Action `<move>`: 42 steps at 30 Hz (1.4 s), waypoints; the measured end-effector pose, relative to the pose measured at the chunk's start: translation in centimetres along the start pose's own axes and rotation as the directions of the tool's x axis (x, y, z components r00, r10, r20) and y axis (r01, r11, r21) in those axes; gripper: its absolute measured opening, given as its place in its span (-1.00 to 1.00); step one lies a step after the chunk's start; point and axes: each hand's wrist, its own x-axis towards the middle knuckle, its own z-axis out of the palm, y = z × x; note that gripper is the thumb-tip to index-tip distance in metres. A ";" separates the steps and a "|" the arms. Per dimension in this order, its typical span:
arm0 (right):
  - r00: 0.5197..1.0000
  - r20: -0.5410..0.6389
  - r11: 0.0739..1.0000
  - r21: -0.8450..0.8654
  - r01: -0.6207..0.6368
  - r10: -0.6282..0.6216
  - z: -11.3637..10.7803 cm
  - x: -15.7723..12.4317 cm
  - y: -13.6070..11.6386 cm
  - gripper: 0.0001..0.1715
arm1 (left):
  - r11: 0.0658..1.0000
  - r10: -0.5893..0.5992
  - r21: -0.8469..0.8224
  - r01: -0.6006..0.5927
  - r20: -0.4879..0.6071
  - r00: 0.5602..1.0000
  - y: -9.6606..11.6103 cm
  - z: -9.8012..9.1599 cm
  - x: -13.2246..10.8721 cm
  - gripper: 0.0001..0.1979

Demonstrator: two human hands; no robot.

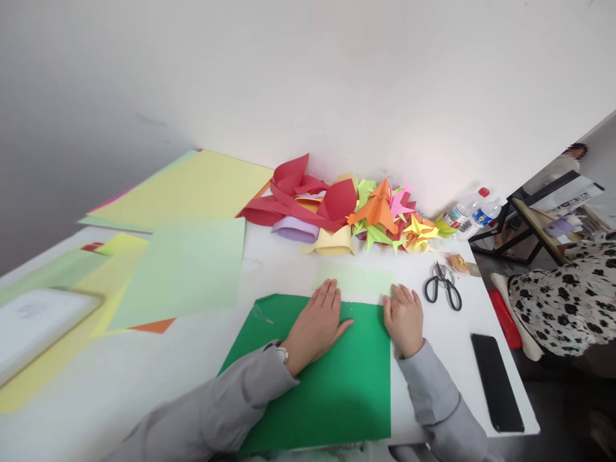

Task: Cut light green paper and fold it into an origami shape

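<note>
A pale green paper strip lies flat across the far edge of a dark green sheet. My left hand rests palm down with its fingers stretched out, the tips on the strip's left part and the palm over the dark green sheet. At the strip's right end is my right hand, its fingers slightly bent and touching the paper's edge or lying beside it. Whether anything is pinched there I cannot make out. Black-handled scissors lie just right of that hand.
Folded paper shapes and curled red paper are heaped along the wall. Large pale sheets and a white device occupy the left. To the right are bottles, a black phone and a person in a patterned garment.
</note>
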 end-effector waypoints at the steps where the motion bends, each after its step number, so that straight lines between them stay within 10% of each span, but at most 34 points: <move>1: 1.000 -0.003 1.000 -0.007 -0.013 0.013 0.0 0.0 0.2 -0.57 | 1.000 -0.003 -0.002 0.003 0.000 1.000 0.0 0.0 0.0 -0.28; 14: 0.981 -0.192 0.998 0.048 0.026 -0.016 0.6 0.1 0.7 -0.65 | 1.000 0.017 0.003 -0.017 -0.087 0.996 -0.1 0.3 0.2 -0.33; 20: 0.964 -0.013 0.960 0.096 0.264 -0.264 1.3 0.3 -0.9 -0.55 | 0.999 0.050 -0.015 -0.052 -0.118 0.992 0.4 -0.3 0.5 -0.45; 42: 0.978 0.051 0.975 0.101 0.199 -0.205 1.0 -0.1 -1.3 -0.59 | 0.991 -0.076 0.104 0.088 -0.121 0.990 -0.5 -0.9 0.3 -0.39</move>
